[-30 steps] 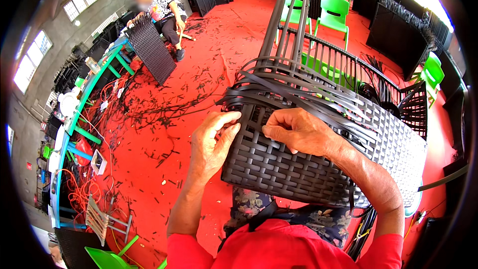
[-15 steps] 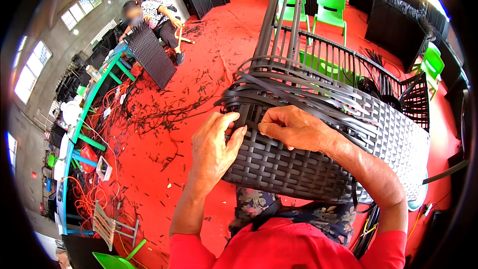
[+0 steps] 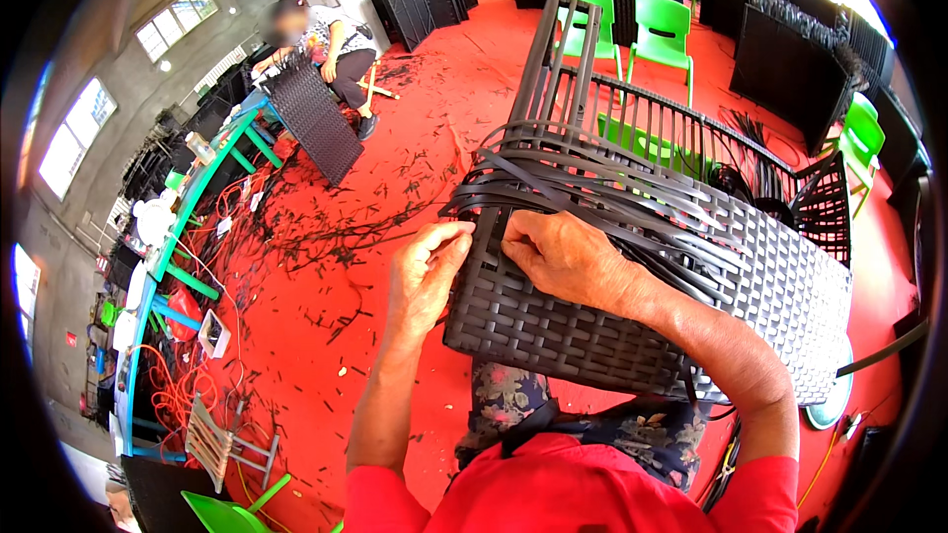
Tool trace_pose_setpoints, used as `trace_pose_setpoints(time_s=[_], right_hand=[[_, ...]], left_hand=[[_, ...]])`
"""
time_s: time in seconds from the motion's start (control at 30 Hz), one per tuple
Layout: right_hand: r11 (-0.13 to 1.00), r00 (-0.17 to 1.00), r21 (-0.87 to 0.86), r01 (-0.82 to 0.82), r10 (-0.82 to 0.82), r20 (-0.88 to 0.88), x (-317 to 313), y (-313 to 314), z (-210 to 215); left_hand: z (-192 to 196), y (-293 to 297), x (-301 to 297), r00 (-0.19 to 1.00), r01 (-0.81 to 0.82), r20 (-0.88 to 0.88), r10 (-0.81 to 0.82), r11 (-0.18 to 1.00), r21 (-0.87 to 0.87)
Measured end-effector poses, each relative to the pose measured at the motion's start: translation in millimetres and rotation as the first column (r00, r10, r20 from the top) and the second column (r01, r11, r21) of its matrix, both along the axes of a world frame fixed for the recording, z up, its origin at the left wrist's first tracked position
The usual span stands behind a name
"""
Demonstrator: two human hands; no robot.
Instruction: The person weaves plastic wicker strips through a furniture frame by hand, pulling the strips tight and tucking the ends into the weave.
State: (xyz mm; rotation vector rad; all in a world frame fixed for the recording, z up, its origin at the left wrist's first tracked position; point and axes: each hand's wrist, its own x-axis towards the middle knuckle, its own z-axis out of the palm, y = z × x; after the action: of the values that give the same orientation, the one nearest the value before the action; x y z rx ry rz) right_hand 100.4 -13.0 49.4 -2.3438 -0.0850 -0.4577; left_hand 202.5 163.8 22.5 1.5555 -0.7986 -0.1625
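Note:
A partly woven dark wicker furniture frame (image 3: 592,336) lies across in front of me, above my lap. Its near part is covered in flat plastic weave, while bare slats (image 3: 565,69) stick out at the far end. Loose dark plastic strips (image 3: 602,192) sweep over the weave just beyond my hands. At the frame's left edge my left hand (image 3: 423,274) is closed, thumb and forefinger pinched; what they hold is too small to tell. My right hand (image 3: 568,259) rests on the weave close by, fingers curled down on a strip that they mostly hide.
Green plastic chairs (image 3: 662,39) stand beyond the frame. At left, a long green-edged table (image 3: 188,212) holds clutter, with orange cords and a small wooden stool (image 3: 209,439) nearby. Another person (image 3: 341,49) sits behind a woven panel (image 3: 314,118). Strip scraps litter the red floor.
My left thumb and forefinger have come together in a pinch at the frame's edge. My right hand has shifted slightly left. The seated person has leaned toward the table.

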Motion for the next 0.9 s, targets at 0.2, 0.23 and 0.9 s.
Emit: trace_pose_setpoints(time_s=[0.2,0.23,0.9], right_hand=[[0.993,0.993,-0.075,0.091,-0.085,0.077,2.8,6.7,-10.9],[0.989,0.992,-0.105,0.107,-0.099,0.076,2.7,8.0,-10.2],[0.991,0.903,0.131,0.028,0.031,-0.429,-8.5,-6.1,44.6]], left_hand=[[-10.1,-7.2,-3.9,0.981,-0.074,-0.191,0.047,0.988,-0.133],[-8.6,-6.8,-2.8,0.977,-0.049,-0.212,0.018,0.989,-0.143],[-15.3,-12.0,0.3,0.867,0.223,-0.339,-0.366,0.892,-0.393]])
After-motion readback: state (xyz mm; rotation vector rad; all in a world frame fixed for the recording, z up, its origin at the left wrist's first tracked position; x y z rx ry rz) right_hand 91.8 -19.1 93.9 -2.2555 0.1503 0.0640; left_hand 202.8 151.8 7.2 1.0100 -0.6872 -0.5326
